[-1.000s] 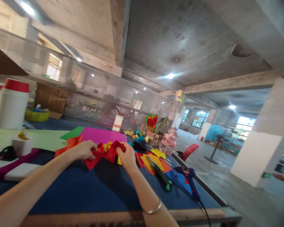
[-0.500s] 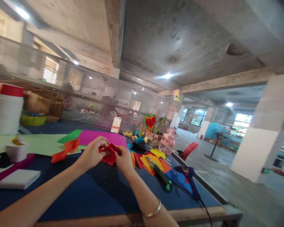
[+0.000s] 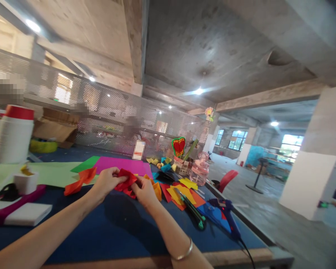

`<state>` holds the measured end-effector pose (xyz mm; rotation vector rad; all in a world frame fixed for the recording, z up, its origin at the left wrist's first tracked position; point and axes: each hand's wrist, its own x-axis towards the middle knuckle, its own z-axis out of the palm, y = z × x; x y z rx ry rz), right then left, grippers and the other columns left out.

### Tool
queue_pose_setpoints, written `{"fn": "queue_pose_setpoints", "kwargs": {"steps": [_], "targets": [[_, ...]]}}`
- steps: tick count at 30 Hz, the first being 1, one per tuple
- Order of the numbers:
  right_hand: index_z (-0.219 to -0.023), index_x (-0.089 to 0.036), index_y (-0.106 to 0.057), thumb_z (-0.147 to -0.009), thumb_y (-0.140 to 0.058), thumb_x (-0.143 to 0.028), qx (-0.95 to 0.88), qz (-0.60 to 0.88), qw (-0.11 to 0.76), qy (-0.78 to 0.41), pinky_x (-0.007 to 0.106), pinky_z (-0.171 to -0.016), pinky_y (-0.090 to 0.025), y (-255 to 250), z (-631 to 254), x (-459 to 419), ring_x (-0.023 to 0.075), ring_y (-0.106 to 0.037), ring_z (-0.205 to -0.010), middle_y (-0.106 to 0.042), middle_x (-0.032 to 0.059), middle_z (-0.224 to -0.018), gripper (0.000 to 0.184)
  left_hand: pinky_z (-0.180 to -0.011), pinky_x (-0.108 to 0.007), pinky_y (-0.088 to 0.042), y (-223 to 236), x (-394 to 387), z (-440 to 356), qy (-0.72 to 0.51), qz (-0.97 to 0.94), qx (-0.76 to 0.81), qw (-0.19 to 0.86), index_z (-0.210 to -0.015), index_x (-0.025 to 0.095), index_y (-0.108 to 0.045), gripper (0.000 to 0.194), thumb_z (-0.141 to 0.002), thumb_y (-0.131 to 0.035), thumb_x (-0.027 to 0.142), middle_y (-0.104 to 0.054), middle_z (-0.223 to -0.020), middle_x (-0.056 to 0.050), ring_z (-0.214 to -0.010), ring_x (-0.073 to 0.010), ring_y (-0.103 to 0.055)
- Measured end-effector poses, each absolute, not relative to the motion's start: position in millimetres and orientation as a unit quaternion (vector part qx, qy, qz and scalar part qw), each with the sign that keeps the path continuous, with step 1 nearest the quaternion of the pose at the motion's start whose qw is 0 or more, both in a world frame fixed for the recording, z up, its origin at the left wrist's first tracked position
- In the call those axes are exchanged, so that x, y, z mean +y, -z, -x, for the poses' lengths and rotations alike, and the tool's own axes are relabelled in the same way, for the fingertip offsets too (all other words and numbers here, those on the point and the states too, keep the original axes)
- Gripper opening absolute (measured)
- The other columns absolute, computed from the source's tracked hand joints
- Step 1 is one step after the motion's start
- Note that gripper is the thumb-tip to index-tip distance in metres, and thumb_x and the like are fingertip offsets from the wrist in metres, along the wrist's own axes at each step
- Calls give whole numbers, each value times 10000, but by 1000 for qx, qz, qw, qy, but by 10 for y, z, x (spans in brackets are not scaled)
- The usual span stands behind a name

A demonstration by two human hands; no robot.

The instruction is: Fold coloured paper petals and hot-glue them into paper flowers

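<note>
Between my two hands, just above the blue tabletop (image 3: 106, 231), is a folded piece of red paper (image 3: 127, 180). My left hand (image 3: 108, 182) pinches its left side. Fingers of my right hand (image 3: 144, 191) are closed on its right side. Folded orange paper (image 3: 80, 181) lies left of my left hand. Yellow-orange folded paper (image 3: 156, 190) shows just beyond my right hand, partly covered by it. A sheet of purple paper (image 3: 123, 164) lies behind the hands.
To the right lie yellow paper pieces (image 3: 186, 194), a green utility knife (image 3: 192, 211) and a glue gun (image 3: 226, 213). A pink bottle (image 3: 199, 170) and a basket (image 3: 182, 166) stand behind. A power strip (image 3: 16, 203) and stacked white cups (image 3: 14, 138) are at left.
My hands have come together, bringing the red paper from two spread parts into one compact fold. Since half a second ago they have shifted only slightly.
</note>
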<state>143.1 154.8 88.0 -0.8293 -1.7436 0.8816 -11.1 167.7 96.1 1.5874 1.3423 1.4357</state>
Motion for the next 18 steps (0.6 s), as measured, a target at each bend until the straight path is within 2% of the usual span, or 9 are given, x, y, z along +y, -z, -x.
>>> {"fn": "queue_pose_setpoints", "kwargs": {"steps": [3,7,10,15,18], "targets": [[-943,-207,-683,-775,-518,-207,-714,310,506,-370,241,-678,-505,-927,-1399,1484,165,-645,-756,-695,-1,-788,235,-555,-268,-434,-944,1675,83,-572,-562,496,332,-692,153,-555,336,-508,-687,401,-618,-619,1,-591,-166,-585],[-943,-199,-675,-752,-513,-167,-709,286,511,-392,285,-781,-513,-949,-1387,1459,172,-656,-788,-704,3,-843,253,-569,-289,-477,-934,1667,48,-599,-513,455,414,-869,149,-569,470,-481,-708,376,-670,-728,-21,-619,-178,-621],[-946,-195,-676,-752,-526,-175,-715,286,499,-398,272,-756,-513,-940,-1385,1457,171,-657,-776,-700,3,-823,246,-563,-292,-473,-925,1685,51,-574,-510,442,463,-888,137,-616,510,-450,-719,378,-682,-700,-25,-597,-180,-620],[-996,-177,-648,-773,-537,-230,-695,318,486,-424,236,-648,-504,-928,-1394,1473,160,-654,-710,-688,18,-781,255,-576,-277,-460,-931,1685,68,-569,-520,443,458,-745,112,-675,378,-457,-715,353,-688,-628,-39,-570,-168,-610],[-975,-162,-640,-810,-549,-356,-694,412,497,-319,242,-610,-492,-920,-1430,1513,167,-644,-686,-675,35,-740,270,-573,-274,-465,-965,1643,63,-577,-523,447,440,-702,120,-683,305,-475,-696,323,-692,-606,-38,-556,-167,-610]]}}
